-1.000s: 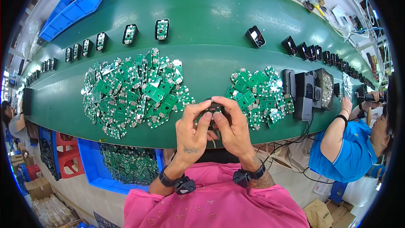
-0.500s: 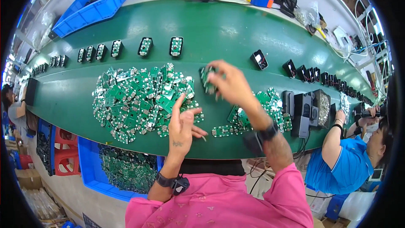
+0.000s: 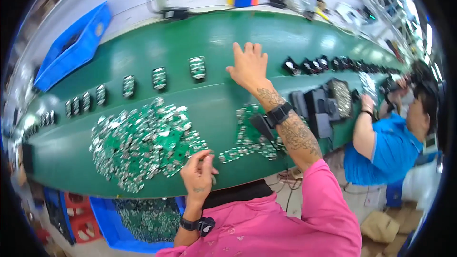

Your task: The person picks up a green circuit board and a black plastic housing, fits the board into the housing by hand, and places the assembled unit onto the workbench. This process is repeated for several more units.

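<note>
My right hand (image 3: pixel 249 65) reaches forward over the green table, palm down, fingers stretched out and thumb apart. Anything under its palm is hidden. Left of it stands a black case with a green circuit board in it (image 3: pixel 197 68), at the near end of a row of similar filled cases (image 3: pixel 158 78). My left hand (image 3: pixel 198 173) is by the table's front edge, fingers curled toward the thumb; what they hold, if anything, I cannot make out. It is beside the large heap of loose green circuit boards (image 3: pixel 138 145). A smaller heap of circuit boards (image 3: pixel 247 126) lies below my right forearm.
Black cases (image 3: pixel 291 65) line the table on the right. Dark grey boxes (image 3: pixel 316 109) stand nearer me. A blue bin (image 3: pixel 74 45) sits at the far left; another blue bin of boards (image 3: pixel 102 226) is below the front edge. A person in blue (image 3: pixel 385 147) works at the right.
My right hand has let go of the board-filled case, which now stands at the end of the left row, and has moved forward. My left hand's fingers have curled in. The view has turned rightward.
</note>
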`<state>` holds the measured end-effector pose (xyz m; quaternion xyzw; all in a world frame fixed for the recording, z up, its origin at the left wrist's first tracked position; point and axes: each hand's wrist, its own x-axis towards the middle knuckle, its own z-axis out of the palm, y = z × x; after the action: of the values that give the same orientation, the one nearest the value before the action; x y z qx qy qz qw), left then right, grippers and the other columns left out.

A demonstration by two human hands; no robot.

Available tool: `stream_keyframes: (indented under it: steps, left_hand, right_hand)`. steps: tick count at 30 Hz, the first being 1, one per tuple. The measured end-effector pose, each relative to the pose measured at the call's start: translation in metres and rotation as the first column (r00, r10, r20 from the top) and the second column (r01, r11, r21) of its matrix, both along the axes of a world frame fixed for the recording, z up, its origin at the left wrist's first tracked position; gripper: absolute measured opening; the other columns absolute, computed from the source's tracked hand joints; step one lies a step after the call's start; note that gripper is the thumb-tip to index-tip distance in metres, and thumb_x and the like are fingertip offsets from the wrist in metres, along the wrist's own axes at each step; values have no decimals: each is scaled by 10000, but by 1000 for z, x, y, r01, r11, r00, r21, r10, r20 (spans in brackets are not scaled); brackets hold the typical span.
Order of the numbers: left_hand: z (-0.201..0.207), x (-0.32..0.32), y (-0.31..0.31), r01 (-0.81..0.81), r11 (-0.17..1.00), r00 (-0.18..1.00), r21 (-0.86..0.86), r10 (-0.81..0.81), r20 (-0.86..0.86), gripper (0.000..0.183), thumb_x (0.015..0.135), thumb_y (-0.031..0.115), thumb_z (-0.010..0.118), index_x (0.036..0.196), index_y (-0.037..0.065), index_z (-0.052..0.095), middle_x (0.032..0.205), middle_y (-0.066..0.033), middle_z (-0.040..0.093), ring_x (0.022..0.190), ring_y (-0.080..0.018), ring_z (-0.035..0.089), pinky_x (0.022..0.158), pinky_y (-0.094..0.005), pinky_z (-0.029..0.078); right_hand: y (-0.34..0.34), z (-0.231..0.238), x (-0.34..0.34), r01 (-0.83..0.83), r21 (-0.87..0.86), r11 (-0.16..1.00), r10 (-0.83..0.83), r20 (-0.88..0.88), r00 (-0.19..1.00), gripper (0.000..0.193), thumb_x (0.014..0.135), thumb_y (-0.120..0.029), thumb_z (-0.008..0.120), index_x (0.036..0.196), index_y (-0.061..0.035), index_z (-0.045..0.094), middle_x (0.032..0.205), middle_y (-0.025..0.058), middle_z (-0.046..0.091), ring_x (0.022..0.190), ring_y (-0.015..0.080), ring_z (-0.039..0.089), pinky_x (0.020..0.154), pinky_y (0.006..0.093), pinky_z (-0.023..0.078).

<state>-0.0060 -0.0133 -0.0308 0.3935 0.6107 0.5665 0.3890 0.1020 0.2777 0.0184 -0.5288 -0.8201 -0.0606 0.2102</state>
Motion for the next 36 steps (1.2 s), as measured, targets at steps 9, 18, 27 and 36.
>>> stream_keyframes:
  steps: [9,18,27,36]
  left_hand:
    - [18,24,0,-66,998,996,16,67,-61,461,940,69,633,1363,-8,466,1157,-158,625,676,-150,671,537,-211,519]
    - [29,21,-17,106,990,826,88,-38,-563,478,727,43,782,1190,57,661,1404,-206,491,1142,-325,604,921,-383,524]
    - [29,6,-26,16,1000,975,27,-10,-222,154,748,-16,761,887,18,703,1404,-191,472,1163,-254,564,908,-316,488]
    - [19,-12,-52,-155,985,983,76,162,-84,58,922,26,636,933,24,579,1069,-129,663,678,-114,588,560,-214,409]
  right_hand:
    - [-50,26,66,-135,-249,959,95,-167,981,315,732,-288,736,927,-57,645,887,148,685,880,393,582,796,455,496]
    - [-235,-4,73,-579,-364,729,318,-569,758,365,811,-224,768,1086,-9,663,866,118,657,806,286,599,702,398,498]
    - [-247,-17,76,-308,-351,885,245,-211,946,687,770,-344,798,1329,-33,548,830,83,579,766,250,604,603,372,506]
    - [-280,-57,92,-614,-9,790,589,-270,762,324,781,-201,706,1067,-60,649,1051,87,555,958,235,543,724,334,445]
